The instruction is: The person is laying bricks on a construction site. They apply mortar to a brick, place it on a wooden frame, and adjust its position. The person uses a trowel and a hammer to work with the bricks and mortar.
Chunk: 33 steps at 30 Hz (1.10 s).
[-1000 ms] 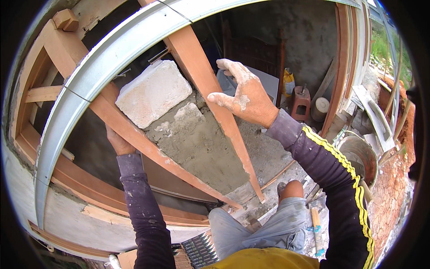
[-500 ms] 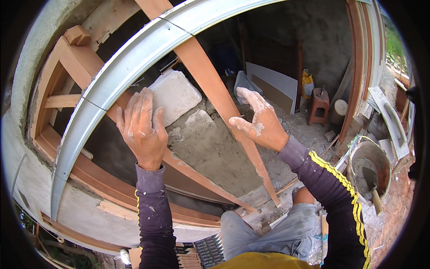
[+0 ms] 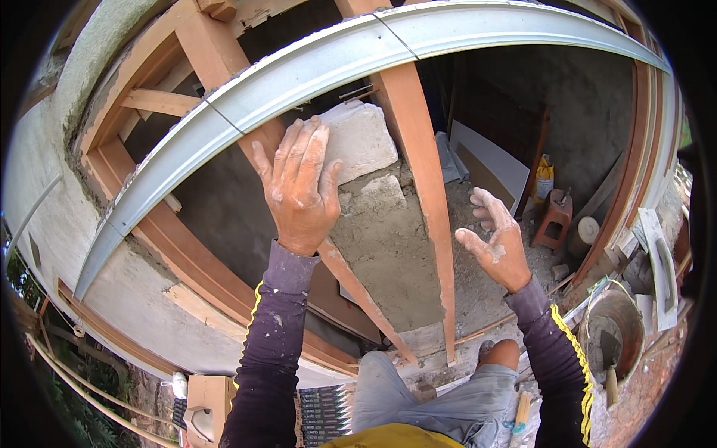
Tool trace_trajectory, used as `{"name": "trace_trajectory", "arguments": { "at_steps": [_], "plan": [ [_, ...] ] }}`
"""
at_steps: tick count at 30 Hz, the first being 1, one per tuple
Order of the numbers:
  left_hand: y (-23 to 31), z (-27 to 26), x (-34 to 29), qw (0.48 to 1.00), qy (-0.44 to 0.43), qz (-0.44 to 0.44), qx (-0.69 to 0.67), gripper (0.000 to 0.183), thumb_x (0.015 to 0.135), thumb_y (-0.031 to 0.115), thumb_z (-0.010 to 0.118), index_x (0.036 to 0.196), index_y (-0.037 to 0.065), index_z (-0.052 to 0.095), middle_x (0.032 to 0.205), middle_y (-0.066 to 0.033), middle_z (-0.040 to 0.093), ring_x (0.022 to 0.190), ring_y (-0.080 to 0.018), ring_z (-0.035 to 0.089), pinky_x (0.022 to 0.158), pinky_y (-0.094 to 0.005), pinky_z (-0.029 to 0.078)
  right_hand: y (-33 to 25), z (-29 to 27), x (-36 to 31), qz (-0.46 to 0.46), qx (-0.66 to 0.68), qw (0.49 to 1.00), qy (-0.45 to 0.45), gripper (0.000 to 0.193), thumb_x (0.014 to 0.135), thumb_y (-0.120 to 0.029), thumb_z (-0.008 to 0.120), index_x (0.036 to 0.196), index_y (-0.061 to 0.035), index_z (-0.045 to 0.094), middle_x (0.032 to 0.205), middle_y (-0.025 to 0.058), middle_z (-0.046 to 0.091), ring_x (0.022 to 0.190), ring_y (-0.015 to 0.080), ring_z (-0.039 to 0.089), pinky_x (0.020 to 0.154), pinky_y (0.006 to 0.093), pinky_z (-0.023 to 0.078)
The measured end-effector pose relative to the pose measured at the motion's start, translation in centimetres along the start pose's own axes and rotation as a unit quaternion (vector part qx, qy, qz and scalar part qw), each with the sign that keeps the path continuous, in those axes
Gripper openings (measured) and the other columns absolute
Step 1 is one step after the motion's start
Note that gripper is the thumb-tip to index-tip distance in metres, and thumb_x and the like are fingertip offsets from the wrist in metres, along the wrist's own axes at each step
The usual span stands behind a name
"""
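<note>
A pale, rough masonry block (image 3: 360,143) lies at the top of a mortared wall section (image 3: 392,254), between two reddish timber posts. My left hand (image 3: 302,190) rests against the block's left side, its fingers extended and slightly spread over the edge and the left timber post (image 3: 358,280). Beyond the right timber post (image 3: 427,179), my right hand (image 3: 497,243) hangs in the air with nothing in it, thumb apart from the loosely curved fingers. Fresh grey mortar and a smaller pale lump (image 3: 382,193) show just below the block.
A curved metal channel (image 3: 299,78), tied with wire, spans the timbers above my hands. At the right stand a bucket (image 3: 612,328) with a trowel inside, a long-handled float (image 3: 657,269) and a red stool (image 3: 553,220). A cardboard box (image 3: 209,407) sits low on the left.
The whole view has shifted, moving the scene rightward. My right hand has drawn back from the right post and lowered, while my left hand stays at the block's left side.
</note>
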<state>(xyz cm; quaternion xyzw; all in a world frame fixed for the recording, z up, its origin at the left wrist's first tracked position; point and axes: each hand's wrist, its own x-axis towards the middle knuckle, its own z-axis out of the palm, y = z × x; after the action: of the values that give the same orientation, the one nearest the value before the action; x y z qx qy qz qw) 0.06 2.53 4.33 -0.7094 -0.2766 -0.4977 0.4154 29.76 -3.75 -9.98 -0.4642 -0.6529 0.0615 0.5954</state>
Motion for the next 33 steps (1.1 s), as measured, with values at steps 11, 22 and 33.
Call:
{"name": "trace_trajectory", "arguments": {
  "at_steps": [11,22,33],
  "plan": [
    [-6.5,0.6,-5.2,0.740,0.084,-0.424,-0.515,0.113,0.083,0.033,0.088,0.165,0.002,0.017,0.160,-0.0290,0.038,0.151,-0.0386,0.039,0.127,-0.0497,0.031,-8.3,1.6,8.9,-0.259,-0.160,0.952,0.041,0.076,0.080,-0.017,0.090,0.149,-0.0089,0.058,0.149,0.0135,0.059,0.107,0.0307,0.074,0.086,0.0390,0.063],
    [-8.4,1.2,-5.3,0.700,-0.088,-0.415,-0.575,0.129,0.071,0.022,0.090,0.171,0.002,0.011,0.163,-0.0216,0.040,0.147,-0.0353,0.048,0.122,-0.0452,0.041,-10.0,4.4,13.3,-0.354,-0.373,0.857,-0.007,0.084,0.075,-0.010,0.085,0.153,-0.0123,0.053,0.158,0.0115,0.054,0.103,0.0264,0.075,0.078,0.0362,0.064],
    [-4.7,0.6,-4.1,0.753,-0.033,-0.414,-0.510,0.109,0.079,0.019,0.088,0.166,0.000,0.025,0.152,-0.0215,0.051,0.138,-0.0314,0.057,0.117,-0.0426,0.048,-10.9,3.8,14.6,-0.380,-0.419,0.824,-0.036,0.078,0.082,-0.003,0.075,0.156,-0.0098,0.050,0.155,0.0132,0.057,0.095,0.0245,0.074,0.074,0.0346,0.062]
  ]
}}
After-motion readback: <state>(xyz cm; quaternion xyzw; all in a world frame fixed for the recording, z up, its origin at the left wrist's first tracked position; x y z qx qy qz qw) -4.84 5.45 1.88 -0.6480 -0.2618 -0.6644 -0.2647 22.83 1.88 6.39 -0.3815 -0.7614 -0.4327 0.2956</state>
